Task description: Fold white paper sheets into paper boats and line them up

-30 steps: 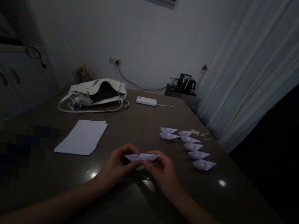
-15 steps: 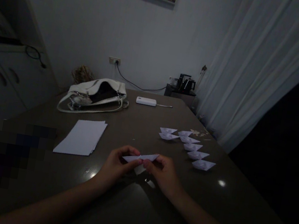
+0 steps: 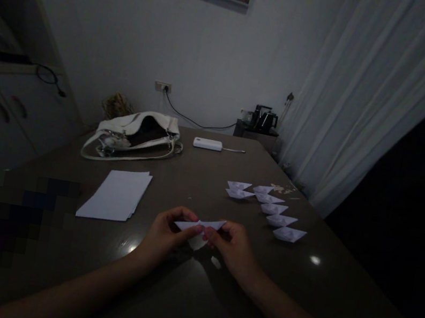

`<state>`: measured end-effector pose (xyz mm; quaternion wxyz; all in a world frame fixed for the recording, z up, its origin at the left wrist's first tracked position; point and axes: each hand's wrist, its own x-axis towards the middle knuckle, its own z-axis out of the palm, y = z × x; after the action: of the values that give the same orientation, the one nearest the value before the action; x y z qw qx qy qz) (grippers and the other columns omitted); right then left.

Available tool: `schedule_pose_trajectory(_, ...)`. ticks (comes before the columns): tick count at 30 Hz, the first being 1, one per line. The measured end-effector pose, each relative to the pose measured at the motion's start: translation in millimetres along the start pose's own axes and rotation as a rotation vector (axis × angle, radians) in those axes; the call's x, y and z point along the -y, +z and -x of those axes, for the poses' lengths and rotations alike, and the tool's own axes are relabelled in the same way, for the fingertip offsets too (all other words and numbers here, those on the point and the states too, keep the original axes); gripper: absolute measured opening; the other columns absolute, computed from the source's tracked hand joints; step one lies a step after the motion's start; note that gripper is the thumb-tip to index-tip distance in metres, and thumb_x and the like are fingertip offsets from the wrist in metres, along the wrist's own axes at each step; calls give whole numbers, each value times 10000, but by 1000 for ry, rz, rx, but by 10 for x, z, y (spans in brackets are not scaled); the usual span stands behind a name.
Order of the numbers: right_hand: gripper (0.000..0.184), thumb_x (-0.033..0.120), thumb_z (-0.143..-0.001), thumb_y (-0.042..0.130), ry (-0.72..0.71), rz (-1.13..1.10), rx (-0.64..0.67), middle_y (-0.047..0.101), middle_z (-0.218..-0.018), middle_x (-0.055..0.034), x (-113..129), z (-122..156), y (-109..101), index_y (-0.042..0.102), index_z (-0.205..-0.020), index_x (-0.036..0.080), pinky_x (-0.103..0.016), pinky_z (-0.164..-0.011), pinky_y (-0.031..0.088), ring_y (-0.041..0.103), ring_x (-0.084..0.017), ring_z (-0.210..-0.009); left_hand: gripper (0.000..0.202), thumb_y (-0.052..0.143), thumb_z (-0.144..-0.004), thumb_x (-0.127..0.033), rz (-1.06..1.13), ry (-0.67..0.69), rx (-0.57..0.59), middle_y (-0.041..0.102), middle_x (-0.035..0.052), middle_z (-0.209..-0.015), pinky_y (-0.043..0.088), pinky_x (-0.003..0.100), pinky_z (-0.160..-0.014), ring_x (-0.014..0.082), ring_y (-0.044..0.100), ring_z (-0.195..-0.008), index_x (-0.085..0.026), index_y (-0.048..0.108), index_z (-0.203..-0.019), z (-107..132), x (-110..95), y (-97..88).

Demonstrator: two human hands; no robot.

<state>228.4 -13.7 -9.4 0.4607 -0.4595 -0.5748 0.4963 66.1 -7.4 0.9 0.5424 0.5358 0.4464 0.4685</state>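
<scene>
Both my hands pinch a small folded white paper boat (image 3: 199, 226) just above the dark table (image 3: 180, 305). My left hand (image 3: 165, 237) grips its left end with thumb and fingers closed. Its right end is held by my right hand (image 3: 233, 249) in the same pinch. The paper's lower part pokes down between my fingers. Several finished paper boats (image 3: 269, 207) lie in a row on the table, up and to the right of my hands.
A stack of white paper sheets (image 3: 117, 194) lies to the left. Farther back sit an open white handbag (image 3: 135, 134) and a white power bank (image 3: 207, 143) with a cable. A curtain (image 3: 369, 98) hangs on the right, cabinets (image 3: 4, 108) on the left.
The paper boat has opened slightly downward between my fingers and my hands have drawn a little nearer to each other. Everything else stays put.
</scene>
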Motion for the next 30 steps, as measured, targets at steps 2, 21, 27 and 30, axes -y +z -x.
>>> schedule_pose_trajectory(2, 289, 425, -716, 660, -13, 10, 4, 599, -594, -13, -14, -5, -8, 626, -675, 141, -214, -502, 390, 517, -100, -525, 317, 757, -607, -349, -11, 2, 2, 623, -3, -663, 431, 199, -448, 111, 574, -501, -153, 576, -778, -2, -2, 2)
schedule_pose_trajectory(21, 468, 587, -714, 593, -29, -10, -74, 597, -531, -29, 57, -8, -23, 626, -592, 137, -217, -464, 381, 485, -93, -458, 363, 659, -711, -472, -88, 10, 94, 584, 14, -539, 370, 197, -450, 112, 509, -488, -130, 613, -598, 24, -13, -12)
schedule_pose_trajectory(27, 395, 529, -737, 608, -11, -1, 1, 629, -616, -29, 54, 6, -12, 643, -693, 138, -205, -451, 382, 490, -85, -465, 325, 667, -717, -445, -81, 24, 123, 583, 3, -566, 374, 189, -464, 109, 522, -515, -139, 594, -634, 5, 10, -30)
schedule_pose_trajectory(30, 372, 505, -744, 616, -25, 11, 84, 628, -640, -28, 58, 21, 1, 664, -747, 135, -194, -449, 370, 488, -79, -477, 323, 660, -726, -440, -75, 23, 155, 576, -4, -569, 376, 187, -481, 106, 524, -528, -137, 587, -643, 5, 19, -32)
